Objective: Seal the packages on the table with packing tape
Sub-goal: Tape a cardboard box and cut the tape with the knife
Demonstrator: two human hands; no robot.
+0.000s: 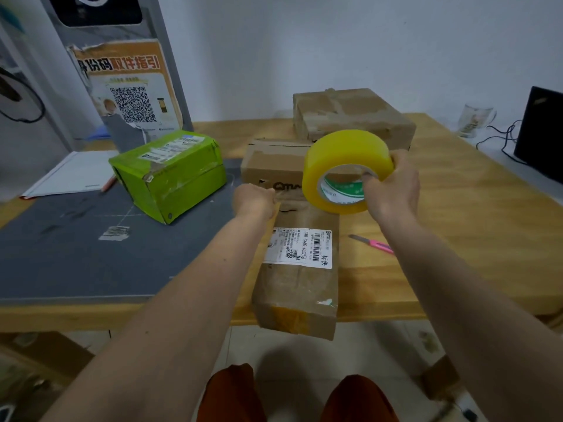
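Note:
A long brown package (pixel 300 284) with a white shipping label lies on the wooden table (pixel 457 239), its near end hanging over the front edge. My right hand (pixel 393 187) grips a yellow roll of packing tape (pixel 344 169) above the package's far end, with fingers through the core. My left hand (pixel 254 201) is curled at the package's far left corner and pinches the pulled-out tape end (pixel 288 197). A strip of clear tape stretches from the roll to that hand.
A green box (pixel 170 175) sits on a grey mat (pixel 76 254) at left. Two brown boxes, one (pixel 274 166) and another (pixel 350 117), stand behind the package. A pink box cutter (pixel 373 243) lies at right. A glass mug (pixel 475 120) and a black device (pixel 542 132) are at far right.

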